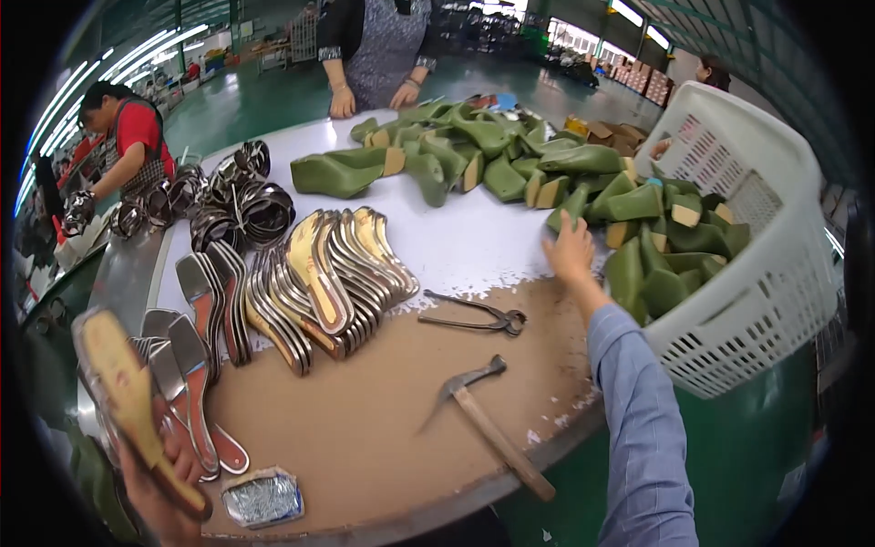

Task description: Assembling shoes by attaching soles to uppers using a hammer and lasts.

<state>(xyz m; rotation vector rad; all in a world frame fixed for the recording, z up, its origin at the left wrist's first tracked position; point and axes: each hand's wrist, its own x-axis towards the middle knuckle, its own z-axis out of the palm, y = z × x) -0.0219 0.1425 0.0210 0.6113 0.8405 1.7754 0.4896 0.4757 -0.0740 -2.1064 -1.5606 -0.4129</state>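
At the lower left my left hand (169, 479) is closed round a yellow-faced shoe insole (118, 369), held upright and slightly blurred. My right hand (571, 249) reaches forward to the edge of the pile, its fingers closed on the end of a green shoe last (567, 211). Many more green shoe lasts (483, 132) lie heaped across the far side of the table. Between my hands stand rows of curved insoles (319, 273) with yellow faces and shiny edges. Closer to my left hand are insoles with grey heel ends and reddish undersides (196, 392).
Pincers (474, 314) and a wooden-handled hammer (497, 438) lie on the brown table board (365, 410). A packet of small metal pieces (262, 499) sits at the front edge. Bundled metal bands (241, 201) stand at left. A white crate (756, 319) leans at right. Two people work opposite.
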